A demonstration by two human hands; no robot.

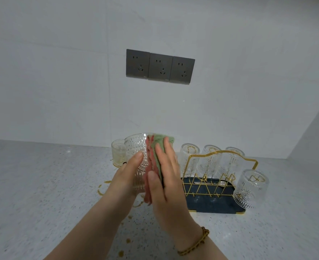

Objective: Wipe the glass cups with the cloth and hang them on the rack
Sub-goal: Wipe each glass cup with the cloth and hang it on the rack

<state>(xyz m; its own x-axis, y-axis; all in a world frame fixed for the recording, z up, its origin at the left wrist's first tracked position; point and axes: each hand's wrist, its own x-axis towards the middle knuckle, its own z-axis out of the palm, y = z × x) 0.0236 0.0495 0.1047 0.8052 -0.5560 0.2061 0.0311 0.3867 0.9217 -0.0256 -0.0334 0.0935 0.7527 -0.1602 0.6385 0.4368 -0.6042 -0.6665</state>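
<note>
Starting at the left, a small glass cup point(118, 153) stands upright on the speckled countertop point(42, 184) by the wall. It looks yellowish, so I'd guess it hasn't been wiped yet. There are brownish spill marks point(101, 190) on the counter just in front of it.

Next over, the left hand point(126, 177) grips the embossed glass cup point(136, 160) from the side, thumb laid along the glass, holding it up off the counter. The other fingers are hidden behind it. The pink-and-green cloth point(156, 156) is sandwiched against the cup's other side by the right hand point(166, 177), fingers straight and close together, pressing flat rather than pinching. So this one's mid-wipe.

Right of that sits the gold wire rack point(207, 184) on its dark blue tray point(211, 203). Four cups already hang on it upside down: three back-row cups point(189, 159) and a front-corner cup point(250, 188).

My read: four done, one in hand, one still waiting. It looks like a couple of prongs near the front are free for them.
</note>
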